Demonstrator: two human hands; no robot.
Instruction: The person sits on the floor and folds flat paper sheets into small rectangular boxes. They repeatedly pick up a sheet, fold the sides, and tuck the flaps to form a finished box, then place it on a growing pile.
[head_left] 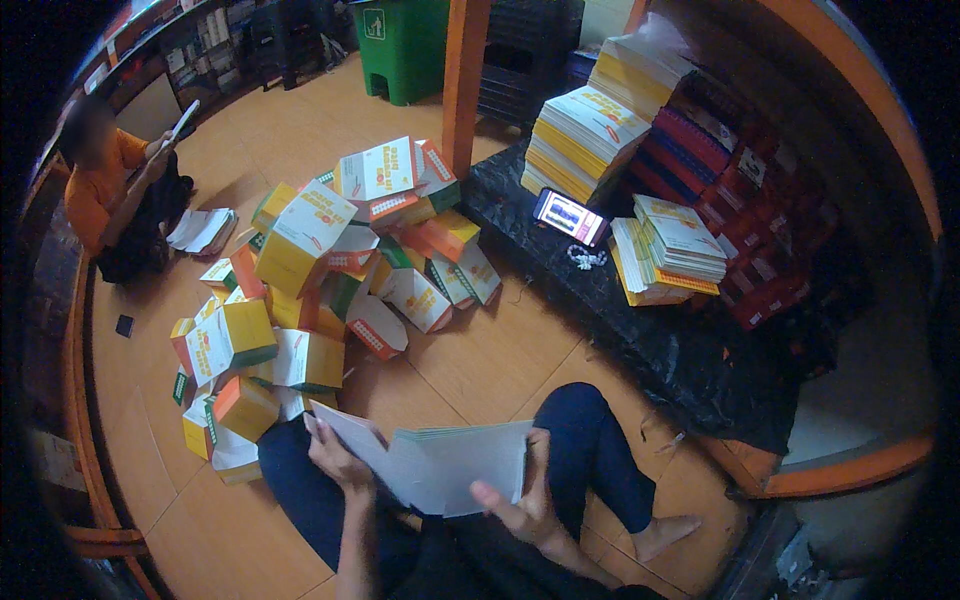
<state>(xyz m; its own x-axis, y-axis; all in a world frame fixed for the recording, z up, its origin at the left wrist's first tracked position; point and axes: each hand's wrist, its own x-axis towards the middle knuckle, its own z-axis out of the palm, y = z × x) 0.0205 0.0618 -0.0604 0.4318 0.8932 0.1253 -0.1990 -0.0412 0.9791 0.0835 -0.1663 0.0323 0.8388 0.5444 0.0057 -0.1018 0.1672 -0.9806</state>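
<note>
Head: left fingers (320, 440), right fingers (538, 458) hold cardboard (455, 468).

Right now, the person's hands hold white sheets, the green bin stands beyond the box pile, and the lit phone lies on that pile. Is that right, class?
No: the head view shows the lit phone on the black covering, not the box pile. The left hand and right hand hold white sheets, and the green bin stands beyond the pile.

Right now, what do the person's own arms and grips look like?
The left grip and right grip are bare hands, ungloved. Both forearms are uncovered where they show, with no cables or wristbands visible. Dark clothing shows between them; sleeve ends are unclear.
</note>
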